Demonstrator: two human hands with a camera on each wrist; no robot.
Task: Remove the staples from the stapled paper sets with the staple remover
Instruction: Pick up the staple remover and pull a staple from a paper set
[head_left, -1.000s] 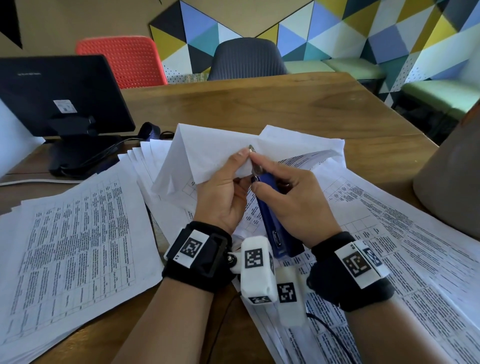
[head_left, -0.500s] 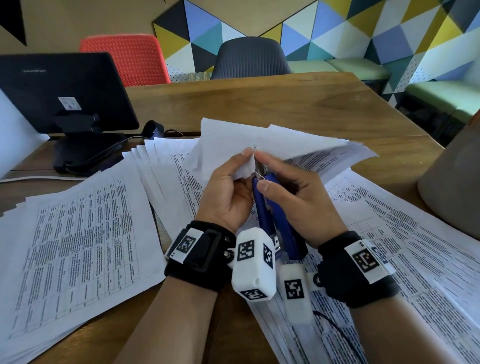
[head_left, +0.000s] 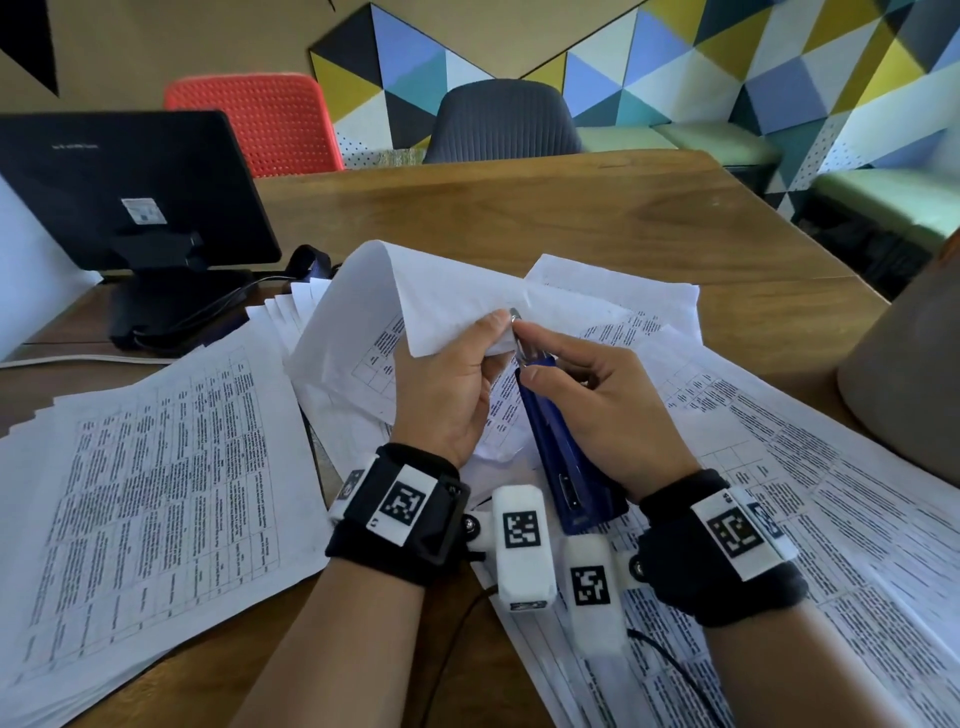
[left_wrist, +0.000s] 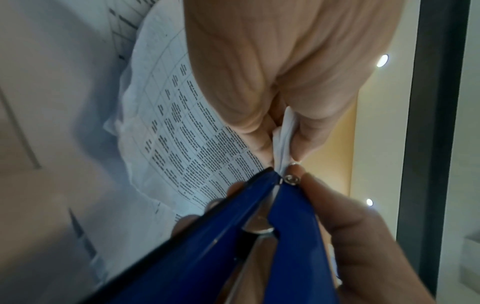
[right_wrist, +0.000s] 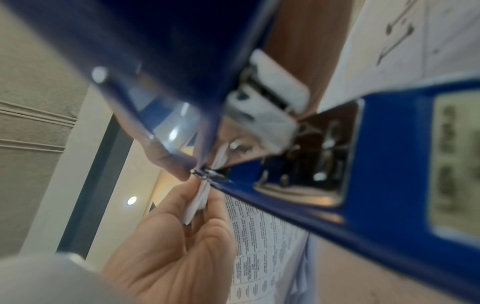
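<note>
Left hand (head_left: 447, 389) pinching paper set (head_left: 441, 306) corner; right hand (head_left: 597, 405) gripping staple remover (head_left: 561, 457). Keep corner taut, slide tip under staple, lever gently, avoid tearing.

Paper stacks (head_left: 156, 493) lie left and right of the hands, monitor (head_left: 130, 192) behind left.
</note>
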